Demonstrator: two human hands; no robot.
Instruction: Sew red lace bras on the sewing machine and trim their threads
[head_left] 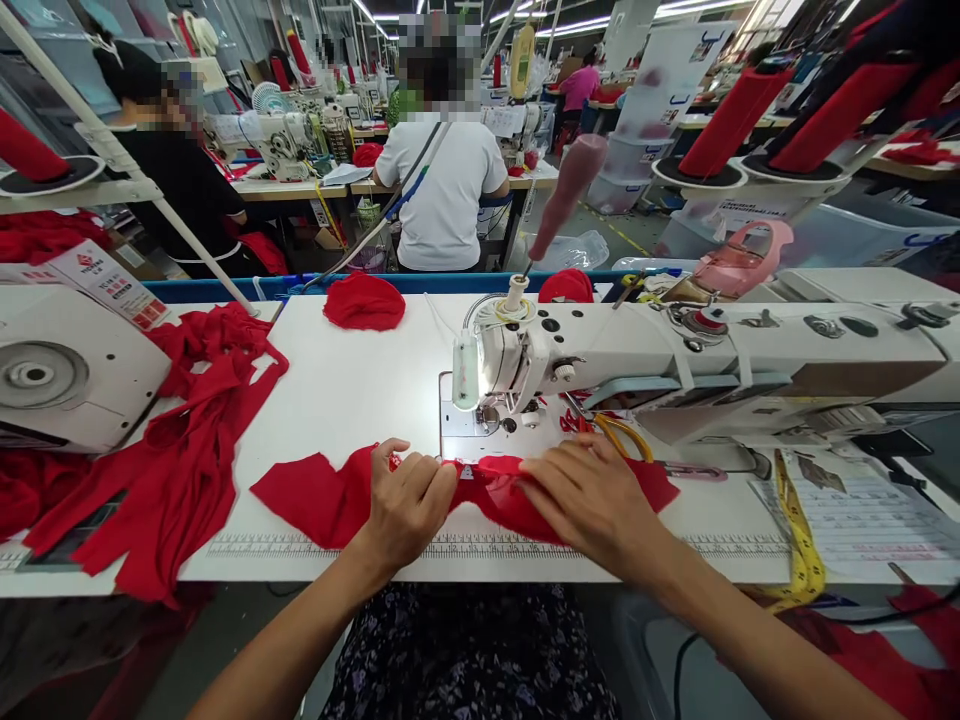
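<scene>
A red fabric piece [322,500] lies stretched sideways along the front of the white sewing table, just before the sewing machine [600,345]. My left hand [411,505] is closed, pinching the fabric's upper edge between thumb and curled fingers. On the other side, my right hand [592,495] grips the same edge, its fingers bent over the cloth and partly hiding it. A small white label [466,471] shows on the fabric between both hands. The needle area [491,418] is a little behind this edge, with the cloth apart from it.
Yellow-handled scissors [624,438] lie beside my right hand. A yellow tape measure [799,540] hangs over the front edge near a written sheet [870,520]. Red fabric strips [195,450] heap at left; a red fabric bundle [365,302] lies behind. Co-workers sit farther off.
</scene>
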